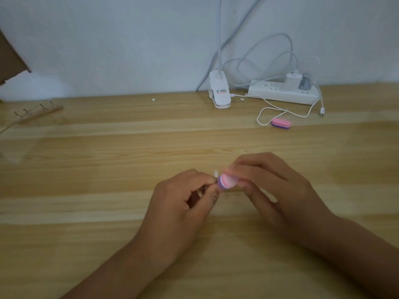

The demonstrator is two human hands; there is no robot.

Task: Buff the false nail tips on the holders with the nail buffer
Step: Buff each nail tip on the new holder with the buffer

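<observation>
Our left hand [185, 197] pinched a small holder [204, 187], its nail tip [215, 172] blurred. Right hand [269, 184] gripped the nail buffer [226, 181], end touching that tip. We judged buffing midway. Nearest clutter sat well apart: second buffer [280, 123] and cables [287, 112] far right, holder bar [36, 113] far left, likely still to do.

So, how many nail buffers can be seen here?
2. One nail buffer is held in the right hand, at the centre; the other buffer lies on the table beside the white cable.
</observation>
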